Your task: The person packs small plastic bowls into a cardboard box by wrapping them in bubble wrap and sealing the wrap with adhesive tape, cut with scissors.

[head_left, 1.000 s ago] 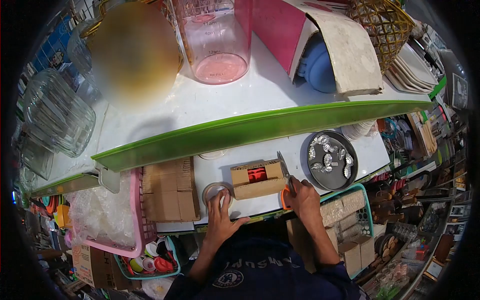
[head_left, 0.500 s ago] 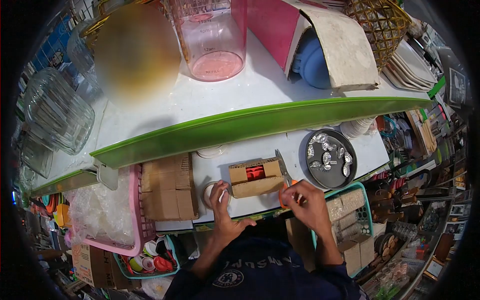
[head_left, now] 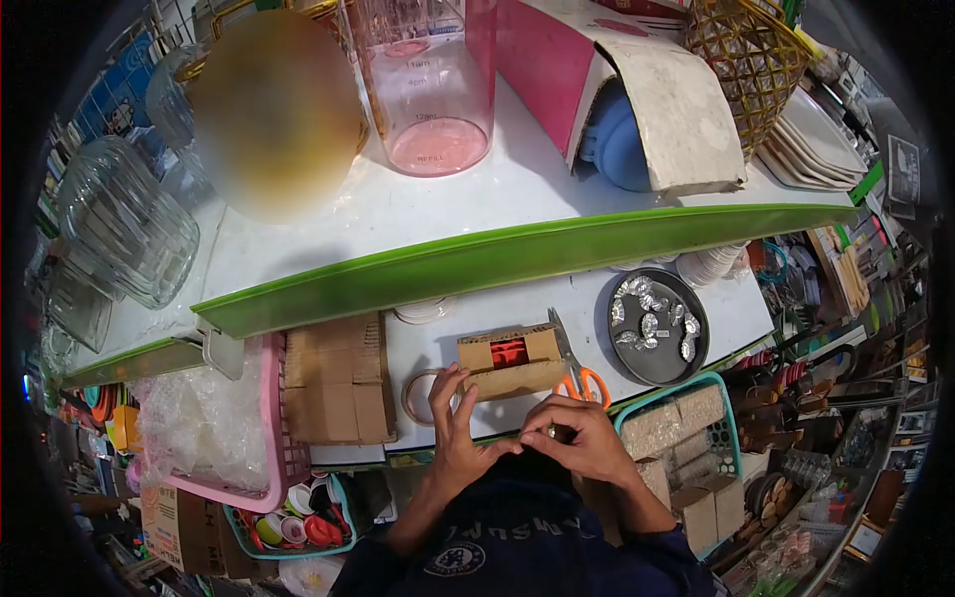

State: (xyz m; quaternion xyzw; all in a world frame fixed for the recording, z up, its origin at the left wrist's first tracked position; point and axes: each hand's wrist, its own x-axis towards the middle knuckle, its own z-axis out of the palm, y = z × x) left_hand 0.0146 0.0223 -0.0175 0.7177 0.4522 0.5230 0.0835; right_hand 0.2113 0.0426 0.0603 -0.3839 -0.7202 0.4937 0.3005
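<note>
While the small cardboard box (head_left: 517, 380) sits on the white surface (head_left: 428, 343), red contents (head_left: 509, 352) showing in its top opening, both hands meet on its near side, toward the body. Left hand (head_left: 460, 438): fingers raised and spread, thumb out; fingertips by the box's near left corner, contact unclear. Right hand (head_left: 582, 440): thumb and finger pinched tip to tip at the left thumb, off the box's near edge; can't tell if anything thin is between.

Around the box: roll, probably tape (head_left: 406, 398), just left; flat brown carton (head_left: 340, 383) farther left; scissors (head_left: 600, 384) right alongside, orange handles at its near right corner; dark pan (head_left: 647, 365) with foil pieces (head_left: 650, 326) farther right.

Looks like fine fingertip work. Done well: light pinch, left thumb as steady backstop, elbows low, motion small and clear of the box's near flap, knuckles away from the scissor blades.
</note>
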